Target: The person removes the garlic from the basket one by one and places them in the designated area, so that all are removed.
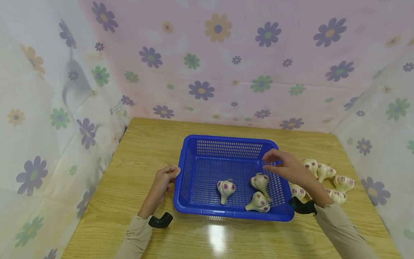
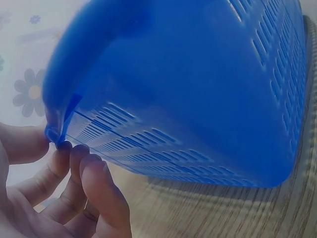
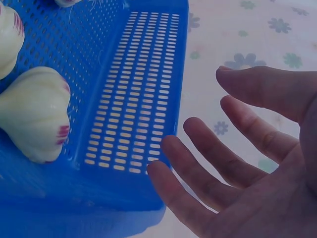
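Note:
A blue plastic basket [image 1: 233, 212] with slotted walls stands on the wooden table. Inside it lie three garlic bulbs, white with purple patches: one garlic bulb [image 1: 226, 188] near the middle, two toward the right front. My left hand [image 1: 164, 180] pinches the basket's left rim between thumb and fingertips; the left wrist view shows the thumb above the rim [image 2: 57, 106] and fingers below. My right hand [image 1: 286, 166] is over the basket's right wall, fingers spread and holding nothing. In the right wrist view a garlic bulb [image 3: 37, 114] sits beyond the fingertips.
Several more garlic bulbs [image 1: 343, 183] lie on the table [image 1: 142, 144] to the right of the basket, partly behind my right forearm. Flower-patterned cloth [image 1: 226, 79] hangs at the back and along both sides of the table.

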A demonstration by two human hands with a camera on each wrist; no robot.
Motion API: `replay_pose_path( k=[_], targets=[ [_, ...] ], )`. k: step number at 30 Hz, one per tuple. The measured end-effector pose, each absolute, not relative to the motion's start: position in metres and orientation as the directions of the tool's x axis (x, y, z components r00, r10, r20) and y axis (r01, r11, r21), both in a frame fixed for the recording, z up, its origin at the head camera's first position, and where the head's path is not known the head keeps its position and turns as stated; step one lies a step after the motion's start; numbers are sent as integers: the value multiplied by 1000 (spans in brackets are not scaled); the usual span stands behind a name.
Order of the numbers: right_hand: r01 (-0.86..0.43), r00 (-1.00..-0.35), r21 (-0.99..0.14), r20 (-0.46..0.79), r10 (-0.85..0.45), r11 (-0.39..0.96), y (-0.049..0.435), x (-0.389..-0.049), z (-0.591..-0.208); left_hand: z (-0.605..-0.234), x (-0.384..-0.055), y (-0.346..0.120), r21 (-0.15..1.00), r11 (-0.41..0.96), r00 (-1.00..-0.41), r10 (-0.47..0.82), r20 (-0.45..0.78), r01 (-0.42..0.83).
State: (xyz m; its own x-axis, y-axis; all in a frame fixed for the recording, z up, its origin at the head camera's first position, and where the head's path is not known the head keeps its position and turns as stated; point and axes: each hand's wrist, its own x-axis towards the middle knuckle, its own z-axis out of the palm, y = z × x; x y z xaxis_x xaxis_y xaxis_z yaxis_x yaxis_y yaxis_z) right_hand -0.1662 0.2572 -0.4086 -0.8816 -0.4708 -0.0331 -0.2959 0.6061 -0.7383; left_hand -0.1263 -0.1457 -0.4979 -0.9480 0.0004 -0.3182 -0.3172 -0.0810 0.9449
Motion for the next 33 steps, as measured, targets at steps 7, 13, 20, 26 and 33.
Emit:
replay_pose_path(
  k=[7, 13, 20, 26, 33],
  targets=[
    [-321, -864, -746, -21, -502, 584, 249, -169, -417, -498, -126, -146, 943, -81, -947, -1, -323, -322],
    [-332, -856, -757, -9, -516, 563, 244, -170, -421, -497, -126, -146, 941, -82, -944, 3, -330, -329],
    [-302, -846, -784, -42, -531, 542, 238, -171, -425, -497, -127, -147, 940, -88, -944, 15, -330, -330],
    [-300, -832, -791, -56, -552, 533, 231, -173, -429, -497, -126, -147, 939, -94, -943, 8, -332, -331],
    [-338, -805, -775, -55, -590, 534, 219, -178, -439, -498, -126, -147, 940, -95, -945, 10, -328, -328]
  ],
)
